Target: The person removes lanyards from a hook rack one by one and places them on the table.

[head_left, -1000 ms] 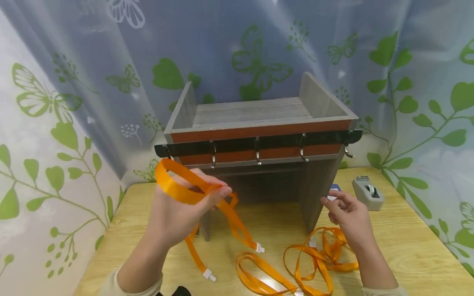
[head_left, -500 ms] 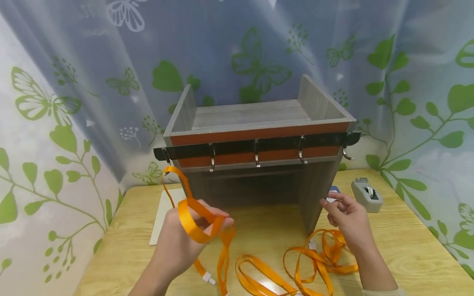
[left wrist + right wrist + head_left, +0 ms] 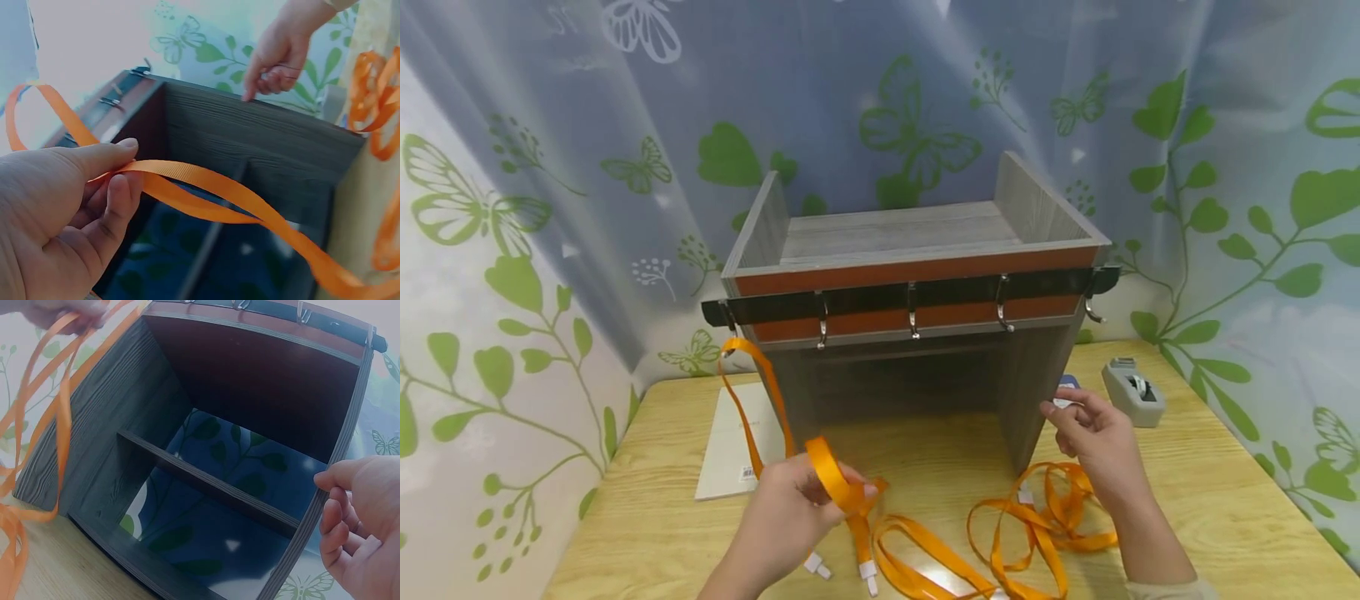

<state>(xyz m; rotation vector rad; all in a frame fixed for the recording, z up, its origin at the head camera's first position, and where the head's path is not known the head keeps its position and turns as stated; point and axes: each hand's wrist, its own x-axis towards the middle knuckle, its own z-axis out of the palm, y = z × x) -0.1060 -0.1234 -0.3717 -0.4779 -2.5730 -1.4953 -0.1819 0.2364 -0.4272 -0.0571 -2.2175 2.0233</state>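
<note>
My left hand [image 3: 797, 508] pinches an orange lanyard [image 3: 206, 187] between thumb and fingers, its loop standing above the hand. A white clip [image 3: 868, 573] ends its strap below. Another orange lanyard [image 3: 763, 358] hangs from the leftmost hook of the black hook rail [image 3: 865, 297], on the front of a grey wooden shelf [image 3: 895, 229]. Its lower part passes behind my left hand. At the shelf's right side panel [image 3: 1033, 375], my right hand [image 3: 1097, 442] touches the front edge with the thumb tip, fingers loosely curled outside. Whether those fingers touch the panel, I cannot tell.
More orange lanyards [image 3: 1052, 533] lie tangled on the wooden table [image 3: 632, 517] before the shelf. A grey tape dispenser [image 3: 1135, 393] stands at the right. A pale notebook [image 3: 722, 450] lies at the left. Several metal hooks [image 3: 913, 321] jut forward from the rail.
My left hand has come down from beside the rail's left end, bringing the held lanyard lower. The lanyard on the leftmost hook has come into view. My right hand stays at the panel.
</note>
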